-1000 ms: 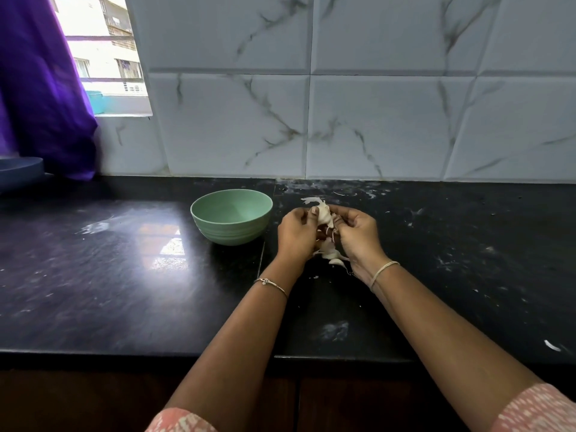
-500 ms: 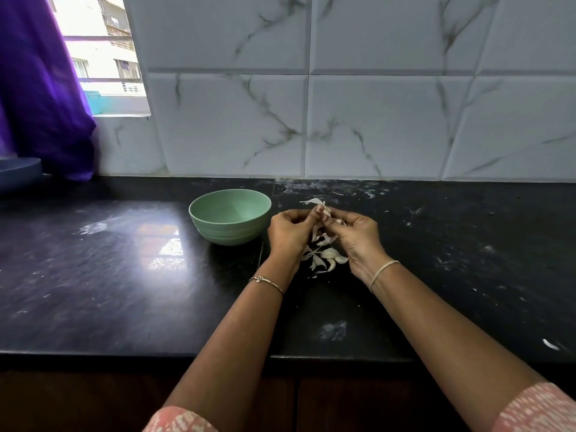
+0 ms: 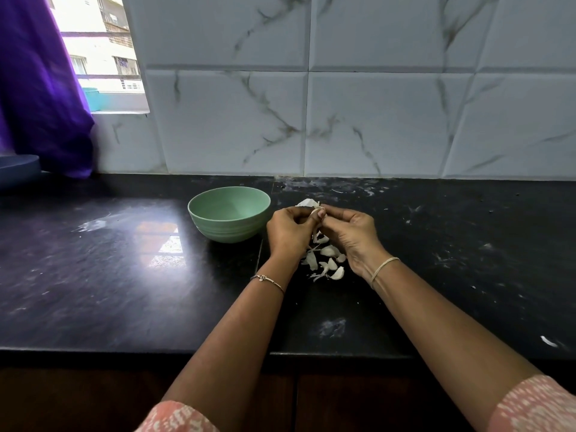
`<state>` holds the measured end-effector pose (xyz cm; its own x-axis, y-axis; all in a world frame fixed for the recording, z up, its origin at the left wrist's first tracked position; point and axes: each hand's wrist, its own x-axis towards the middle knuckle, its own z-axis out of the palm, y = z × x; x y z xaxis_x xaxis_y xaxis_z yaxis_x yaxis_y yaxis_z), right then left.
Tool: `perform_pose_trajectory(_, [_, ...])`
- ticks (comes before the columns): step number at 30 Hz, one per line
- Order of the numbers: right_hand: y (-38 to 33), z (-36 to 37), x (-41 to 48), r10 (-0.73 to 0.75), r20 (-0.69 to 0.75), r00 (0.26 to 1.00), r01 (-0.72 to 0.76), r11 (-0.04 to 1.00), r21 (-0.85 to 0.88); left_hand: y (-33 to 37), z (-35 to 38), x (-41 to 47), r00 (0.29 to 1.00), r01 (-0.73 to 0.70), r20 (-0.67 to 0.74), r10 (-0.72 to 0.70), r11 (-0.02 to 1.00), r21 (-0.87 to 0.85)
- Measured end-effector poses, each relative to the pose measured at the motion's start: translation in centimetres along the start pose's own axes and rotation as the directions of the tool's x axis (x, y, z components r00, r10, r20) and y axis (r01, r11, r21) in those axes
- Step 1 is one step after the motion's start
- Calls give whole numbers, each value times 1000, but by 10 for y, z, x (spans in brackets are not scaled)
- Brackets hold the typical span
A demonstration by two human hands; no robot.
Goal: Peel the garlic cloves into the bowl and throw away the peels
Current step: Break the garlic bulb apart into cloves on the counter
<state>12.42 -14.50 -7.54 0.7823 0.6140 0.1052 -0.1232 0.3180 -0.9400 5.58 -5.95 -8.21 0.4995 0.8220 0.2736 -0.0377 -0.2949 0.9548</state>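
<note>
Fingertips (image 3: 319, 214) of both hands pinch one garlic clove (image 3: 315, 210), skin half off. Left to right: green bowl (image 3: 229, 214), apparently empty; left hand (image 3: 288, 232); loose peels (image 3: 325, 260) on the counter (image 3: 124, 275); right hand (image 3: 352, 235). Peeling looks barely begun, with nothing discarded yet
</note>
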Motion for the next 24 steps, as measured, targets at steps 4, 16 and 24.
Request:
perform_pose_trajectory(4, [2, -1, 2, 0, -28, 1000, -1, 999, -41, 0, 0, 1, 999, -29, -16, 31, 992, 119])
perform_pose_trajectory(16, [4, 0, 1, -31, -82, 996, 25, 997, -68, -1, 4, 1, 998, -58, -18, 63, 978, 200])
perform_pose_trajectory(24, [-1, -6, 3, 4, 38, 999, -2, 998, -63, -2, -4, 8, 1000, -15, 11, 13, 990, 138])
